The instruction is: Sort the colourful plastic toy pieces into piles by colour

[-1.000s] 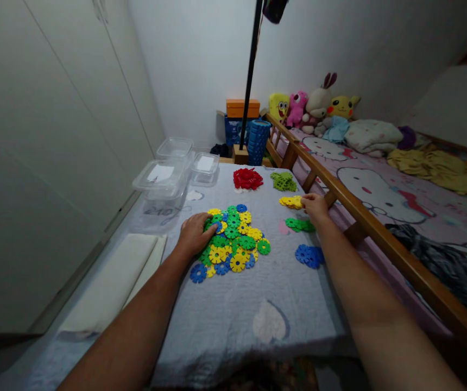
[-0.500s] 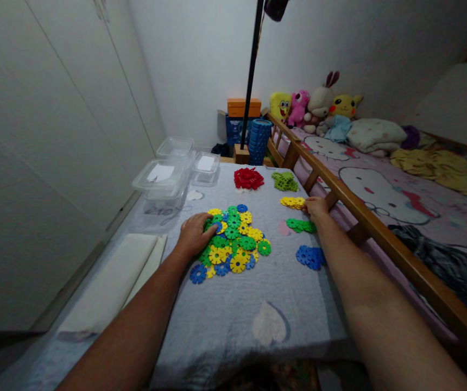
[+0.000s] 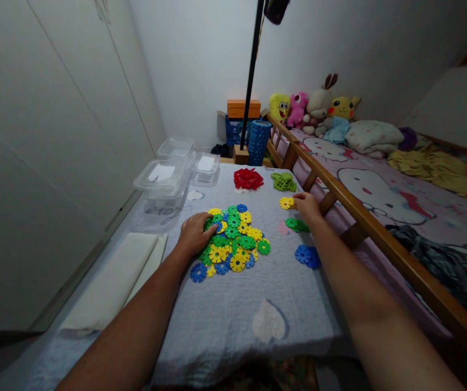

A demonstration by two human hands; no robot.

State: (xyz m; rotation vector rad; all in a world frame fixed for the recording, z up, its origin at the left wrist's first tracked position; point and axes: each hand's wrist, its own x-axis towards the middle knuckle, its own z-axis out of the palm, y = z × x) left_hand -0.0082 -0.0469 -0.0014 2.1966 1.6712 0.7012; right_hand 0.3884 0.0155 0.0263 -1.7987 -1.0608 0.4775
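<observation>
My left hand (image 3: 195, 233) rests on the left edge of a mixed pile of notched plastic building discs (image 3: 232, 232) in green, yellow and blue. Its thumb and fingers are apart over the pieces. At the right side of the table, the fingers of my right hand (image 3: 307, 206) pinch at the end of a small row of yellow discs (image 3: 285, 203), partly covering it. Below that hand lie green discs (image 3: 292, 223) and blue discs (image 3: 303, 254), both partly hidden by my forearm. Farther back are a red heap (image 3: 248, 178) and a light green heap (image 3: 284, 182) of pieces.
Clear plastic boxes (image 3: 162, 176) stand at the back left, near a folded white cloth (image 3: 113, 277). A wooden bed rail (image 3: 339, 190) runs along the table's right side. A black pole on a wooden block (image 3: 240, 154) and a blue foam roller (image 3: 259, 142) stand behind.
My right hand has shifted left along the yellow row and now covers more of it. My left hand stays in place on the pile.
</observation>
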